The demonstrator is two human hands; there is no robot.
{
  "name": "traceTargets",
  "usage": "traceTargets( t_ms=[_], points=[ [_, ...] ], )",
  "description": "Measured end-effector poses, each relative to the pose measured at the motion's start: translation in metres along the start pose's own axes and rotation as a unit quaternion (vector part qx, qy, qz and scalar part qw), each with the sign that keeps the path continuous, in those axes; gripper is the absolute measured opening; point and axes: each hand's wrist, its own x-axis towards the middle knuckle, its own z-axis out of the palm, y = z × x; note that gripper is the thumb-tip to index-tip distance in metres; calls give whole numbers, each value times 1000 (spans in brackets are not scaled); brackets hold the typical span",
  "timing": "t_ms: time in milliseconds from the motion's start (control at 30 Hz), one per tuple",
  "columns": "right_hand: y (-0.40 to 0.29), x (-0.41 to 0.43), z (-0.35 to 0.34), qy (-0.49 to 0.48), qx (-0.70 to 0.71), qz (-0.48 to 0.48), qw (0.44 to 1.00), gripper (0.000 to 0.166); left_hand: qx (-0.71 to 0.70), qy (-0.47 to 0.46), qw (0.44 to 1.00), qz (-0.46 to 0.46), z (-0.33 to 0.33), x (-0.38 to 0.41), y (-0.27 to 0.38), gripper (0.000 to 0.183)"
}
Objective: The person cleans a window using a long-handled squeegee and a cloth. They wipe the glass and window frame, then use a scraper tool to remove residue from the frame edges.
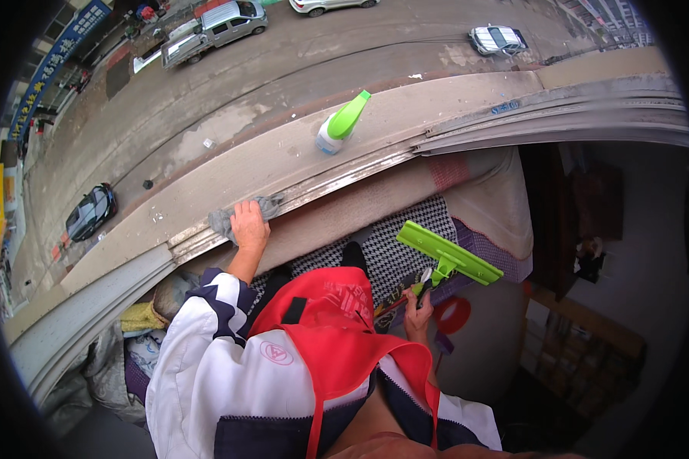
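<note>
My left hand (249,225) presses a grey cloth (223,224) onto the metal window track (344,175) along the sill. The cloth bunches out on both sides of my fingers. Low on the right, my right hand (418,312) grips the handle of a green window squeegee (451,252), its wide head turned up and away from the window. On the outer ledge (287,158), beyond the track, a spray bottle (340,123) with a bright green top stands by itself. I wear a red apron (333,344) over a white and navy jacket.
Window frames (562,123) border the opening at right and left. Below the sill lie a houndstooth cloth (373,252) and a beige blanket (488,201). A red ring-shaped object (452,315) is near my right hand. Past the ledge, the street with parked vehicles (215,31) lies far below.
</note>
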Motion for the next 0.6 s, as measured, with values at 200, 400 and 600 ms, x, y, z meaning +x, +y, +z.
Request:
traceTargets(
  t_ms=[200, 400, 600],
  points=[
    [15, 46, -18, -49, -2, -8, 999, 17, -6, -15, 1000, -25, 4, 24, 63, 43],
    [28, 91, -49, -89, 21, -70, 993, 18, -27, 36, 998, 52, 35, 76, 195, 30],
    [32, 116, -97, -84, 25, -19, 996, 19, -47, 90, 993, 54, 64, 122, 317, 10]
  ],
)
